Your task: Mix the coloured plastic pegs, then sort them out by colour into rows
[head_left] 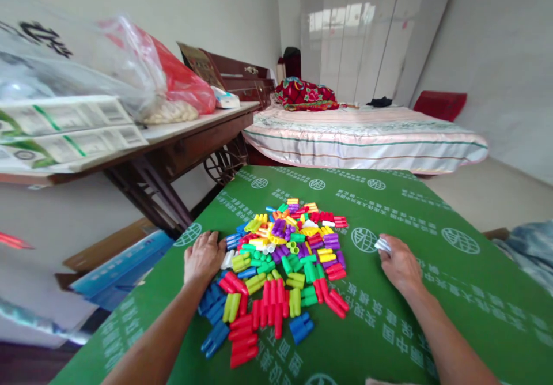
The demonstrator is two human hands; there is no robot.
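Observation:
A heap of plastic building pieces [272,295] in red, blue, green, yellow, purple and white lies on the green board [389,200]. Most look like short joined tubes with rounded ends. My left hand [205,256] rests palm down at the heap's left edge, beside blue and white pieces, its fingers lying on the board and partly foreshortened. To the right of the heap, apart from it, my right hand [401,263] is closed on a small white plastic piece [382,245] between thumb and fingers. A lone blue piece [301,328] sits at the near side of the heap.
A wooden sewing-machine table [190,143] on the left bears packs of tissue [69,128] and a red-and-clear plastic bag [173,74]. Beyond the board stands a bed [367,134] with a striped sheet. A blue box [125,270] is low at left.

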